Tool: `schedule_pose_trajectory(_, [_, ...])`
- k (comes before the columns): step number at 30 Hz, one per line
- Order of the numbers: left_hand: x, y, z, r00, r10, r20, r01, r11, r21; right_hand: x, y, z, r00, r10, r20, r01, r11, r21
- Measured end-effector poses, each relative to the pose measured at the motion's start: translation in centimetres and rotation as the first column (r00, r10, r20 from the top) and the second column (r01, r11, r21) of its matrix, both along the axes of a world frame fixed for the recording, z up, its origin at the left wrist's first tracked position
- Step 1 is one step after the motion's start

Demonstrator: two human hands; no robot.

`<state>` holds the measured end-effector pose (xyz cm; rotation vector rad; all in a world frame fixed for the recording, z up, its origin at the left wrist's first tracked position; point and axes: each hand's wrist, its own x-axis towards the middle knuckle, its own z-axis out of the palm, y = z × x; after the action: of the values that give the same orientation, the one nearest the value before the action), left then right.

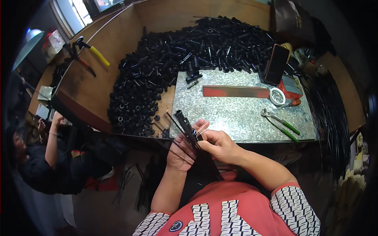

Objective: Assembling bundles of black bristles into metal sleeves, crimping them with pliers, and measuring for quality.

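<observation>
My left hand (181,153) is closed around a black tube (182,118) with a bundle of thin black rods (208,165) fanning out from it. The tube's hollow end points up and away from me. My right hand (220,146) is closed at the same bundle, thumb and forefinger pinching beside the tube. A thin pale wire (202,129) sticks out by those fingertips; what exactly they grip is partly hidden. Both hands are just off the near edge of a speckled stone slab (228,116).
A big heap of black tubular parts (169,59) fills the wooden-walled bench. Green-handled pliers (281,124), a white ring-shaped dish (277,96), a red-edged bar (236,91) and a propped phone (276,65) occupy the slab. Long black rods (328,110) hang at right. Another person (51,153) sits at left.
</observation>
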<state>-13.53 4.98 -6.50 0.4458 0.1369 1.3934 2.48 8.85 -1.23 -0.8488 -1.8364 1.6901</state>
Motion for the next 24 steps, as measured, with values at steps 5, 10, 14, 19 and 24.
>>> schedule_pose_trajectory(5, [1.3,-1.9,2.0,0.889,0.423,-0.176,-0.439,0.896,-0.066,-1.0,-1.6,0.7,0.988,-0.156,0.012,0.145,0.942,0.302])
schedule_pose_trajectory(10, [2.8,-3.9,4.7,0.716,0.625,-0.311,-0.6,0.778,0.184,-1.1,-1.6,1.0,0.982,-0.127,-0.141,0.182,0.836,0.518])
schedule_pose_trajectory(14, [4.0,-4.6,6.3,0.418,0.646,-0.639,-0.616,0.719,0.323,0.1,-2.1,1.1,0.967,-0.125,-0.222,0.231,0.795,0.561])
schedule_pose_trajectory(19, [5.2,-4.4,6.6,0.448,0.628,-0.636,-0.641,0.722,0.262,2.3,-3.1,0.6,0.968,-0.174,-0.182,0.239,0.861,0.449])
schedule_pose_trajectory(24, [6.1,-4.1,7.3,0.347,0.605,-0.716,-0.594,0.733,0.332,4.2,-3.1,0.7,0.971,-0.18,-0.158,0.224,0.916,0.333])
